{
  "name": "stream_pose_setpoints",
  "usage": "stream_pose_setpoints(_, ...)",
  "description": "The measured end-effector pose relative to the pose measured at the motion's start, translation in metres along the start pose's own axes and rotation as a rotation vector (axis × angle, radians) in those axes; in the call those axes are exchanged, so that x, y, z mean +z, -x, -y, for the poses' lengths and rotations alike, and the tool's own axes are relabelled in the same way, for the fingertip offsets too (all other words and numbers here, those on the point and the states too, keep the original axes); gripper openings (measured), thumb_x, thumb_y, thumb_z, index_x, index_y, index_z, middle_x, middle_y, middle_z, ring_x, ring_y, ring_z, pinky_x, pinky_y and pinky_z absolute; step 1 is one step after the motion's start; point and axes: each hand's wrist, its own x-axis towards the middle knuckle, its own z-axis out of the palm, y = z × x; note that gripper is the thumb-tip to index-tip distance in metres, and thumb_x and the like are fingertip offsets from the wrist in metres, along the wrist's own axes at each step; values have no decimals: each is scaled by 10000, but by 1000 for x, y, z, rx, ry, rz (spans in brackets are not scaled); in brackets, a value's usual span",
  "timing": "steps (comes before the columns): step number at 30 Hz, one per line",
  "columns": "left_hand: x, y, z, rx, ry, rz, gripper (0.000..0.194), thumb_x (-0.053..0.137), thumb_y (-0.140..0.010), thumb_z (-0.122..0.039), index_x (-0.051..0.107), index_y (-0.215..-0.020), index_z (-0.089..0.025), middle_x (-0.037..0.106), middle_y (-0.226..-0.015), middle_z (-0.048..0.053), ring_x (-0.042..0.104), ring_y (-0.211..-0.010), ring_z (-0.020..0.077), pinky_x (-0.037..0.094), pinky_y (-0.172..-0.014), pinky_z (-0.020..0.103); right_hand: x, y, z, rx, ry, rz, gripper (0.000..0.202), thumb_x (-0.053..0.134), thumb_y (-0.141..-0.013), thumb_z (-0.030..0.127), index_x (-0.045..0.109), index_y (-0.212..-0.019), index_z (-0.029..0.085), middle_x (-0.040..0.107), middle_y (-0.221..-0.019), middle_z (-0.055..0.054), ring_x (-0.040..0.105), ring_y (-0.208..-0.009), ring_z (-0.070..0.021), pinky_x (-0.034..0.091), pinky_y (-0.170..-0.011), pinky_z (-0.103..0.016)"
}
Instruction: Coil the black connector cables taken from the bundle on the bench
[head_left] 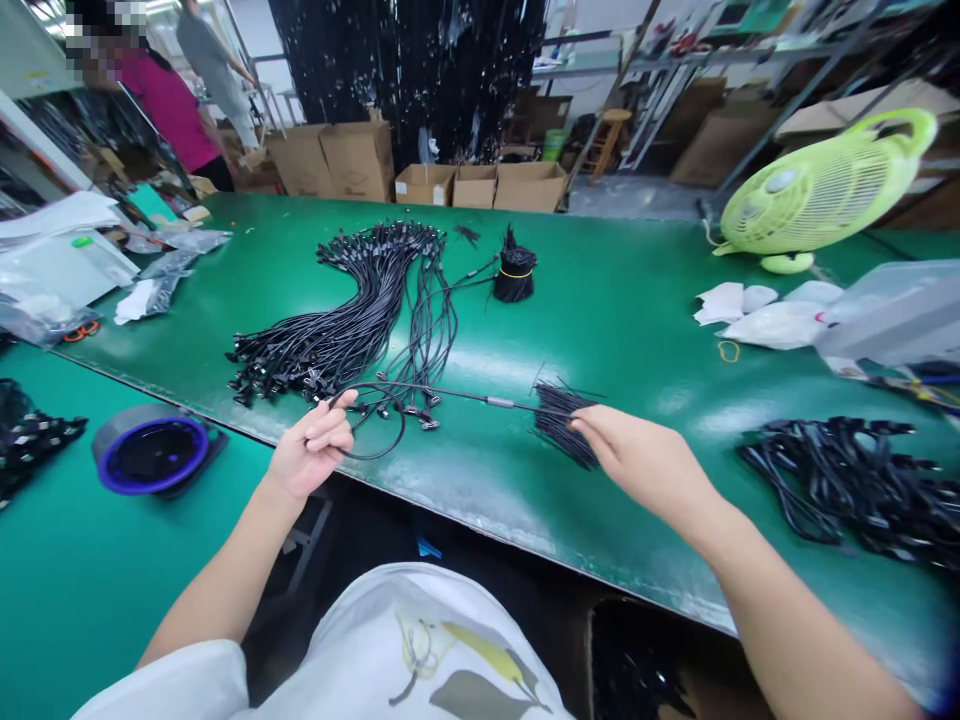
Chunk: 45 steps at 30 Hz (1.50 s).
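Note:
My left hand is closed on a looped black cable. This cable stretches to the right, with a grey sleeve along it, and its far end appears to reach my right hand. My right fingers are pinched together at the edge of a loose pile of thin black ties; their tips are partly hidden. Beyond my left hand lies a big bundle of black cables with connectors at both ends. Several separate cables lie just right of it.
A banded bundle of ties stands upright at the back. More cables lie at the right, below a plastic bag and a green fan. At the left are a purple-rimmed round dish and orange-handled scissors. Two people stand far back.

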Motion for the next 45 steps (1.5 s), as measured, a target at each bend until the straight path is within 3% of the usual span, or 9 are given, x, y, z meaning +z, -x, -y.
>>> stream_pose_setpoints(4, 18, -11, 33, 232, -409, 3, 225, 631, -882, -345, 673, -938, -131, 639, -723, 17, 616, -681, 118, 500, -731, 252, -9, 15, 61, -359, -57, 279, 291, 412, -943, 271, 617, -748, 203, 656, -675, -28, 568, -542, -147, 329, -519, -265)
stream_pose_setpoints(7, 32, -6, 66, 243, -813, 218, 314, 623, -865, -468, 685, -906, -163, 696, -1038, 106, 620, -1036, 237, 451, -929, 342, -19, 8, 96, -551, -296, 347, 271, 462, -914, 220, 573, -669, 189, 605, -610, 11, 491, -501, -103, 286, -519, -243)
stream_pose_setpoints(10, 37, 3, 85, 122, -937, 446, 331, 528, -922, -478, 659, -948, -174, 684, -855, 73, 623, -890, 215, 450, -860, 336, -18, -12, 101, -369, -593, 129, 283, 457, -905, 221, 553, -642, 183, 557, -594, 25, 437, -515, -85, 306, -553, -223)
stream_pose_setpoints(14, 40, 1, 90, 69, -692, 409, 297, 521, -933, -465, 587, -907, -177, 513, -595, -23, 454, -566, 119, 376, -608, 258, 14, -29, 95, -53, -974, -199, 215, 624, -829, 392, 594, -919, 199, 592, -836, -9, 529, -745, -132, 412, -700, -246)
stream_pose_setpoints(19, 43, -12, 106, -30, -538, 319, 381, 553, -896, -522, 568, -792, -156, 549, -716, 29, 509, -677, 144, 405, -678, 289, 59, -27, 113, 263, -1464, -113, 353, 490, -913, 507, 541, -763, 192, 390, -600, 50, 358, -533, -93, 318, -535, -227)
stream_pose_setpoints(25, 23, -14, 130, 115, -782, 226, 361, 448, -943, -529, 487, -840, -184, 456, -711, -14, 452, -679, 137, 411, -712, 296, 55, -24, 126, 406, -1995, 97, 417, 688, -777, 541, 497, -713, 177, 271, -596, 81, 208, -501, -56, 246, -470, -199)
stream_pose_setpoints(33, 30, -18, 132, 75, -1159, 449, 324, 376, -969, -365, 546, -1143, -151, 604, -1140, 118, 563, -1047, 236, 441, -954, 381, 68, -10, 144, 277, -1437, -379, 358, 467, -931, 536, 557, -854, 199, 473, -1211, -87, 556, -1058, -187, 486, -868, -314)
stream_pose_setpoints(39, 38, -5, 146, -43, -985, 634, 438, 388, -957, -504, 567, -1079, -123, 623, -1060, 129, 563, -1057, 248, 416, -1007, 425, 48, -8, 138, 278, -1416, -290, 232, 672, -809, 337, 484, -783, 204, 529, -932, -1, 559, -658, -93, 475, -619, -246)
stream_pose_setpoints(45, 23, 4, 154, -237, -870, 685, 684, 322, -807, -814, 519, -731, -164, 537, -708, 42, 544, -724, 169, 481, -789, 350, 50, -2, 135, 203, -1674, -10, 403, 645, -818, 548, 551, -1040, 225, 431, -745, 52, 309, -436, -24, 228, -385, -178)
